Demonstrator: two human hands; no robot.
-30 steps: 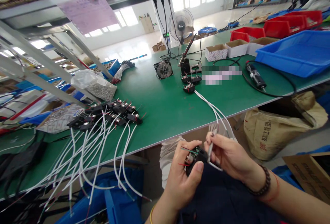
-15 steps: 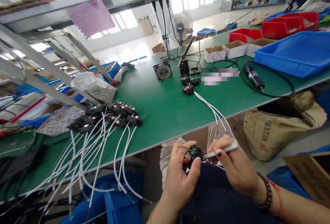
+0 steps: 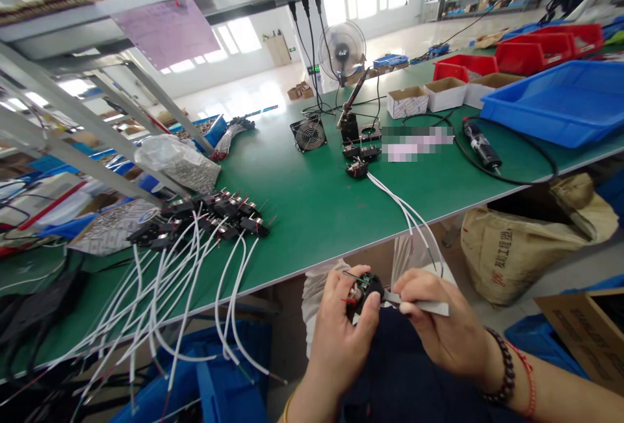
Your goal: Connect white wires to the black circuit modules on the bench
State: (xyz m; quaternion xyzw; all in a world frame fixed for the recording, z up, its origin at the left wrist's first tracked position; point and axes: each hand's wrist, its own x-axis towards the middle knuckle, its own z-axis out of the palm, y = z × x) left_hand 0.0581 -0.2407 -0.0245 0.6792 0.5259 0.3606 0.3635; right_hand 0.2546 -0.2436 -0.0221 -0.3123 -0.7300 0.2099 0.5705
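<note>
My left hand (image 3: 338,332) is closed round a small black housing (image 3: 374,285) with a green circuit board, a silver motor-like part and thin red and dark wires. In my right hand (image 3: 446,329) is a flat grey strip (image 3: 433,308), pinched between thumb and fingers. The strip's far end meets the right side of the housing; whether it goes inside is hidden. Both hands are above my lap, in front of the table edge. A similar black unit (image 3: 357,168) lies on the green table (image 3: 302,208), its white cables (image 3: 397,197) hanging over the edge.
At the left lies a pile of black units (image 3: 224,215) with long white cables. A soldering iron (image 3: 351,98) stands at the back near a small square fan (image 3: 309,134). To the right are an electric screwdriver (image 3: 480,143), a blue tray (image 3: 550,101) and a sack (image 3: 507,254) below.
The outer end of the grey strip has swung down towards me, and my right hand's grip on it has shifted. My left hand stays almost in place with the black housing.
</note>
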